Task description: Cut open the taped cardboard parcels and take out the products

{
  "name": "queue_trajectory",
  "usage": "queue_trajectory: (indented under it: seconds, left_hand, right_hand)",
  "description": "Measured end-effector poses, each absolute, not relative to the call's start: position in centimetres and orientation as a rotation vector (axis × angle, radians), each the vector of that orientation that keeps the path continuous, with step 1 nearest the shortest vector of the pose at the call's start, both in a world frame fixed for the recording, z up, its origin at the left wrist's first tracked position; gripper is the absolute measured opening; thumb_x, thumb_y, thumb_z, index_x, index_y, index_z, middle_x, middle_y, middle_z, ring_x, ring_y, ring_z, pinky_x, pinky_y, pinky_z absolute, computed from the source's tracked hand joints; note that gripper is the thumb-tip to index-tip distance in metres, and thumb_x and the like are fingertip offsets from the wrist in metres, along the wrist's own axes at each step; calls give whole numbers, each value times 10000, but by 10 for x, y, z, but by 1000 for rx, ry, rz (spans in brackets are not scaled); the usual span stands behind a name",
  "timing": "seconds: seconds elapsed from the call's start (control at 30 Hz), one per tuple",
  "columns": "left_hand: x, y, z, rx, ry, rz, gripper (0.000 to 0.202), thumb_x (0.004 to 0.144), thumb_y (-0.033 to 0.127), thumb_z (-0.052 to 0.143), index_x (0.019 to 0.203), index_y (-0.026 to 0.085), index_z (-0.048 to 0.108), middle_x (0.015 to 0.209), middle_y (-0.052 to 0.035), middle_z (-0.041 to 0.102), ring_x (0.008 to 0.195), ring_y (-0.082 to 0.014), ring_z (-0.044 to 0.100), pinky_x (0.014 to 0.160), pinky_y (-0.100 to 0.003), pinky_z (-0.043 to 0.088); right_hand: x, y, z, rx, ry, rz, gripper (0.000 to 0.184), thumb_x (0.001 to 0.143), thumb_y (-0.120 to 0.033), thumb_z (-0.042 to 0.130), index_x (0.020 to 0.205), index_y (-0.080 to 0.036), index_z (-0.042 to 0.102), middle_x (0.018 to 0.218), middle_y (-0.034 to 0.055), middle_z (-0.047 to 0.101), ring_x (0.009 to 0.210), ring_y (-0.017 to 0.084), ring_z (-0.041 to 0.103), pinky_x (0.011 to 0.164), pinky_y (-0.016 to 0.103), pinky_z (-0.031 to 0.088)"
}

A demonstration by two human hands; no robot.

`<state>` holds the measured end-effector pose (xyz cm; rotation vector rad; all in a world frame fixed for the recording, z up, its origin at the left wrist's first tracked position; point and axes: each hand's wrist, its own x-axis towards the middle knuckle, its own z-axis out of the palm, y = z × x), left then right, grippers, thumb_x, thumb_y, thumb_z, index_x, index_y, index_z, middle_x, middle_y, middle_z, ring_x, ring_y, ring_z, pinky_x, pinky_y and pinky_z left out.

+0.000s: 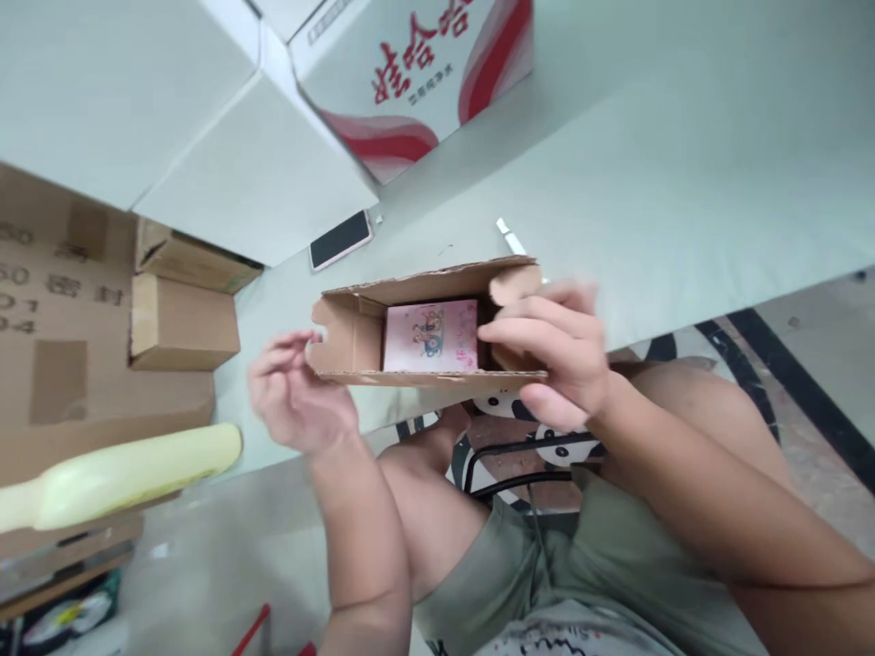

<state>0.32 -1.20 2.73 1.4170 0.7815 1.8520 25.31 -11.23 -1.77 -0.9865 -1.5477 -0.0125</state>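
Observation:
An open, narrow brown cardboard box (348,342) is in front of me at the table's near edge. Inside it lies a pink card box or booklet (410,337) with a small printed picture of figures; I cannot tell which. My left hand (293,387) is at the box's left end, its curled fingertips against the notched end flap. My right hand (561,342) grips the right end, fingers over the opening and reaching inside, thumb outside the near wall. A cardboard flap (514,284) sticks up beside the right fingers. Both hands are slightly blurred.
A phone (340,240) and a small white strip (509,237) lie behind the box on the pale table (649,228). White cartons (424,100) stand at the back. Small brown boxes (188,323) and a pale yellow bottle-shaped object (137,469) are at left.

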Motion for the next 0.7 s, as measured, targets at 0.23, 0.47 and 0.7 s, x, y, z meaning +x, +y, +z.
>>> queue_trajectory:
  seconds: [0.23, 0.47, 0.7]
  left_hand:
    - [55, -39, 137, 2383, 1339, 615, 149, 832, 301, 702, 820, 233, 833, 772, -21, 794, 673, -178, 686, 609, -288, 502]
    - [119, 0, 127, 2252, 1697, -880, 472, 873, 618, 502, 695, 237, 716, 833, -90, 790, 921, -340, 718, 834, -402, 530]
    - [115, 1, 114, 2013, 1705, -442, 379, 831, 554, 628, 656, 219, 655, 654, -44, 653, 646, -211, 573, 613, -320, 421]
  right_hand:
    - [248, -110, -21, -1031, -1489, -87, 378, 1010, -407, 364, 1100, -237, 689, 1005, 0, 729, 946, 222, 516, 909, 435, 316]
    - [244, -108, -28, -1081, -1550, -57, 378, 972, -394, 437, 1155, -232, 725, 1180, 28, 734, 988, 243, 472, 928, 450, 300]
    - [241, -106, -29, -1080, -1484, -4, 373, 983, -420, 437, 1107, -238, 738, 1130, 30, 732, 979, 244, 473, 918, 446, 285]
